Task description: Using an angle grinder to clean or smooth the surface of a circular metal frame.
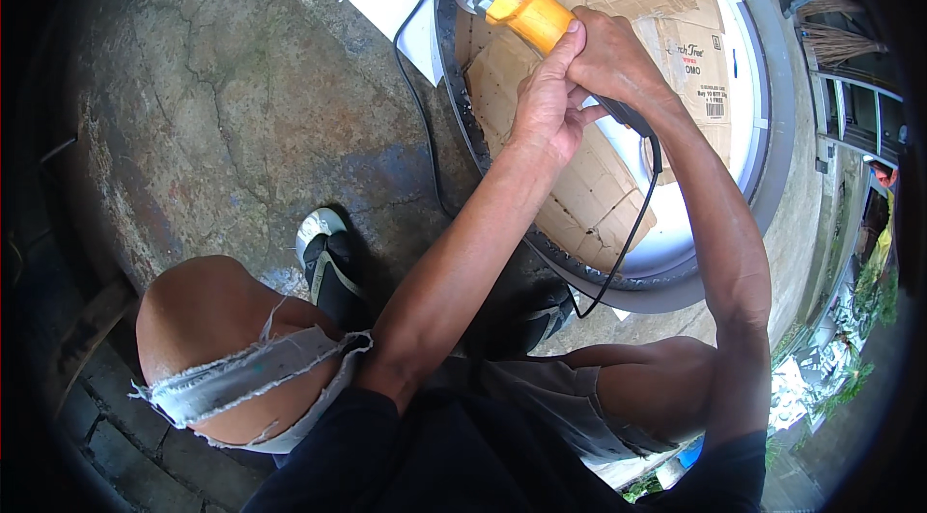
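Note:
A yellow angle grinder (529, 9) with a grey metal head is gripped in both my hands. Around its body behind the yellow part closes my right hand (618, 54). My left hand (552, 102) wraps the same body from the near left, thumb laid along it. The grinder's head sits over the left rim of a large round grey-rimmed piece (715, 286). Flattened cardboard (599, 189) covers much of the white face inside that rim. From the grinder's dark rear end a black cord (637, 223) loops down toward the floor. Its disc is hidden from view.
Cracked, stained concrete floor (212, 107) spreads to the left. A white sheet (396, 1) pokes out beneath the round piece, with the cord crossing it. My feet in flip-flops (331, 267) are close to the rim. At the right edge are brooms (840, 40) and a metal ladder (859, 112).

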{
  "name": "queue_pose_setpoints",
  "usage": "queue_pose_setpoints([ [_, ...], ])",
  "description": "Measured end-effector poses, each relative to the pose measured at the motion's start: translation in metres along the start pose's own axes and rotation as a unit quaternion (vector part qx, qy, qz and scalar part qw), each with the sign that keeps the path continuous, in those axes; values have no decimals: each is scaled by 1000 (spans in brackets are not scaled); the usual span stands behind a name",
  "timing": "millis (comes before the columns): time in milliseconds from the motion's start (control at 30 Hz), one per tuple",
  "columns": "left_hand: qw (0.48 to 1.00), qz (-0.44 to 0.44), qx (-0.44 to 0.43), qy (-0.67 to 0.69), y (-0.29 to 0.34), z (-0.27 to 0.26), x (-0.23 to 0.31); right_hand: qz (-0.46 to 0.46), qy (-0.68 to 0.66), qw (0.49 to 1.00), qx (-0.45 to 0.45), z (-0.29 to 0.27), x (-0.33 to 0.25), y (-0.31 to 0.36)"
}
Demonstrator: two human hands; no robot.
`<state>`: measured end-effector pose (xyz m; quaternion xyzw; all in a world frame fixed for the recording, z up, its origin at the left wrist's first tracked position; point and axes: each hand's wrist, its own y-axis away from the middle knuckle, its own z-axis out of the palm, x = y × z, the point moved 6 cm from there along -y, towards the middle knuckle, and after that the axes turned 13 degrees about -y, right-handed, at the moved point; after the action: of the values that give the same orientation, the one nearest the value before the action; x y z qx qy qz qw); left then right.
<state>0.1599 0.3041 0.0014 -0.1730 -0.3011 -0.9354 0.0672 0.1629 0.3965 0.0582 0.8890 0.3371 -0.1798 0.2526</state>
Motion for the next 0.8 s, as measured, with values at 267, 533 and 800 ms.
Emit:
queue_pose_setpoints([
  [267, 1000, 6, 9, 3, -1, -6, -2, -2, -20, 999, -26, 5, -1, 0],
  [533, 1000, 6, 11, 6, -4, -8, -5, -1, -6, 1000, -13, 7, 6, -2],
  [800, 1000, 17, 20, 7, -1, -8, -4, -24, -29, 998, -41, 6, 1, 1],
])
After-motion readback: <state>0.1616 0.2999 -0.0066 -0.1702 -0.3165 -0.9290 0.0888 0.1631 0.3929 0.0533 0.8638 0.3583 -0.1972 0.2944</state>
